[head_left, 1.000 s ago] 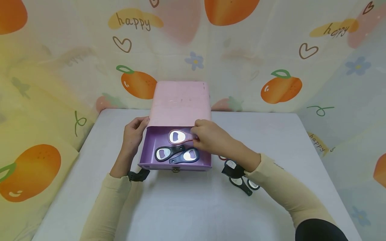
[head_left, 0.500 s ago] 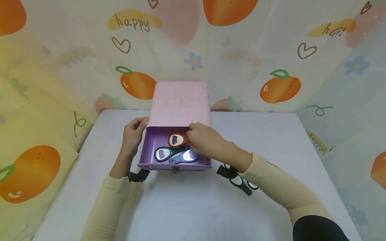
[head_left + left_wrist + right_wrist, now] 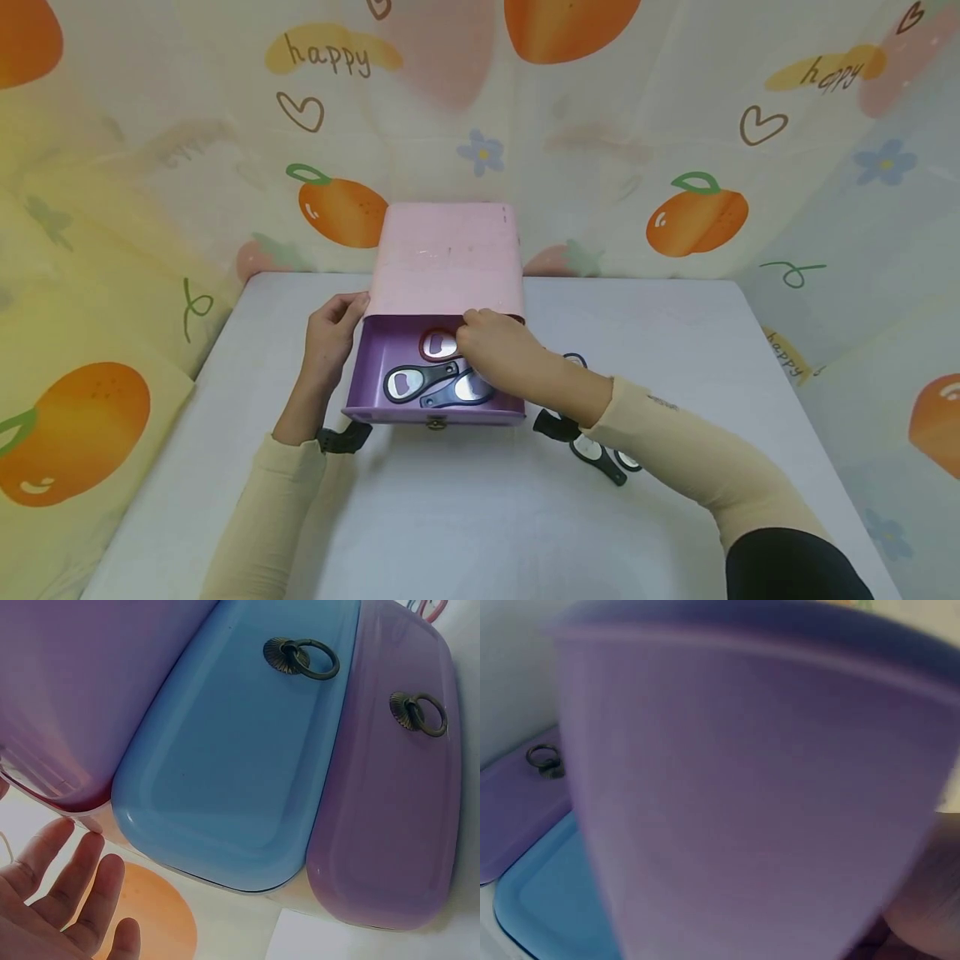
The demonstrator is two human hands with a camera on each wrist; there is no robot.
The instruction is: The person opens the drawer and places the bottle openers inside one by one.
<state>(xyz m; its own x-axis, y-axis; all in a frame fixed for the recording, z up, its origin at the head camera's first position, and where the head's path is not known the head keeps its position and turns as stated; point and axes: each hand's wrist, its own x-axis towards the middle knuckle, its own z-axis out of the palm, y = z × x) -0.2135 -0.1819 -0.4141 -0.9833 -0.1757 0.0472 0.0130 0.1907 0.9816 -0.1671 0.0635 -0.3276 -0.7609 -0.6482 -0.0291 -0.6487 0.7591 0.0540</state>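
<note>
A pink cabinet (image 3: 450, 258) has its purple top drawer (image 3: 375, 350) pulled out. Low inside that drawer, my right hand (image 3: 502, 350) pinches a red-rimmed bottle opener (image 3: 426, 344); the handle is hidden under the fingers. A black bottle opener (image 3: 438, 372) and a blue bottle opener (image 3: 444, 397) lie in front of it, the blue one partly covered by the hand. My left hand (image 3: 330, 337) rests against the cabinet's left side, its fingers (image 3: 97, 896) extended along the edge in the left wrist view. The drawer front blocks most of the right wrist view.
Below the open drawer are a blue drawer (image 3: 225, 772) and another purple drawer (image 3: 382, 825), both closed, with ring pulls. More bottle openers (image 3: 606, 467) lie on the white table (image 3: 450, 517) by my right forearm, partly covered. A fruit-print cloth (image 3: 600, 183) hangs behind.
My right hand has moved left and slightly down into the drawer with the red bottle opener. More of the blue opener is now covered. My left hand has stayed put.
</note>
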